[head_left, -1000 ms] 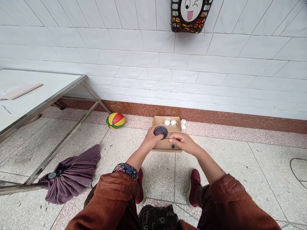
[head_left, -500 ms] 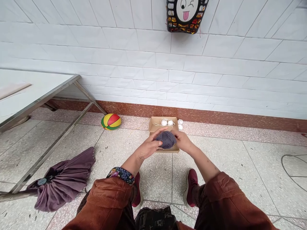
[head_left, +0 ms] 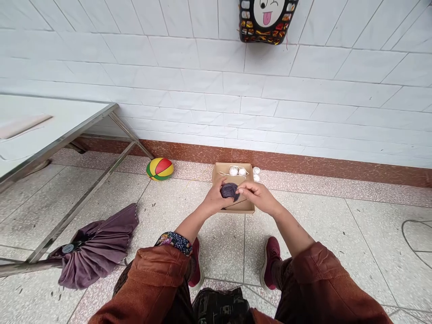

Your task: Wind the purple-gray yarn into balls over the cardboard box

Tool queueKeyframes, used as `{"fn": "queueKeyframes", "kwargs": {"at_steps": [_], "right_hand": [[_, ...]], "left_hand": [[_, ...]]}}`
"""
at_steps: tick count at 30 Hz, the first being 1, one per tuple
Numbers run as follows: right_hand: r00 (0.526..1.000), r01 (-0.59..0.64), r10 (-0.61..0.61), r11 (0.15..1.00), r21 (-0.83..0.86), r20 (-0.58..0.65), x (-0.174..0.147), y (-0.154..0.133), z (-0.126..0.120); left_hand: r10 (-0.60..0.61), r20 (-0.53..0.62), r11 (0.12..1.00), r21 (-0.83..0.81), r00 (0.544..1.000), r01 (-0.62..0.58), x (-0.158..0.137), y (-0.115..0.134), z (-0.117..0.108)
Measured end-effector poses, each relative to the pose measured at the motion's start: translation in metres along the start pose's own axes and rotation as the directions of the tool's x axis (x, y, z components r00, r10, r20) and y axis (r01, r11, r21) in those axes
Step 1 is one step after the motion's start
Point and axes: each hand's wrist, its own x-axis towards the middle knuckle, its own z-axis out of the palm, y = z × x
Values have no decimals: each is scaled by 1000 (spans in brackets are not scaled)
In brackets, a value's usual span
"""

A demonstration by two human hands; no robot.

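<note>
Nearest to view, short of the tan cardboard box (head_left: 249,208), two maroon shoes (head_left: 271,261) are seen planted on the speckled stone floor (head_left: 222,234), and rust-brown sleeves (head_left: 162,265) are pushed up. To the box's near left, a plum fabric umbrella (head_left: 97,252), half folded, is laid on the floor.

Over the box, a ball of dark grey-purple yarn (head_left: 228,191) is held by the left hand (head_left: 215,198), its grip wrapped around the left side. From the box's right, the right hand (head_left: 258,195) is brought against the ball's edge; its grip appears closed in a pinch on the yarn, though any single strand is too fine to make out. Winding is judged to be the step in hand; for the next move, a steady left grip and a light, guiding right pinch would be called for.

Within the box's far part, two small white balls (head_left: 242,172) are lodged. Left of the box are seen a red, yellow and green ball (head_left: 159,169) and a white-topped metal-framed worktop (head_left: 67,105). Beyond the box, a black plastic lattice basket (head_left: 263,32) is set high against the white-tiled wall (head_left: 168,81).
</note>
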Motion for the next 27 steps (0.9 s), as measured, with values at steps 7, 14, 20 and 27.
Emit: {"fn": "queueKeyframes", "kwargs": {"at_steps": [7, 14, 20, 27], "right_hand": [[992, 10, -28, 990, -138, -127, 6, 24, -5], [993, -115, 116, 967, -226, -9, 2, 30, 8], [985, 37, -12, 989, -141, 175, -5, 18, 20], [1000, 1, 2, 996, 85, -27, -4, -3, 5]], "left_hand": [[190, 457, 935, -353, 869, -19, -16, 14, -2], [134, 166, 829, -559, 977, -18, -11, 16, -6], [44, -139, 939, -333, 989, -88, 3, 4, -7], [112, -68, 989, 100, 991, -105, 6, -9, -5]]}}
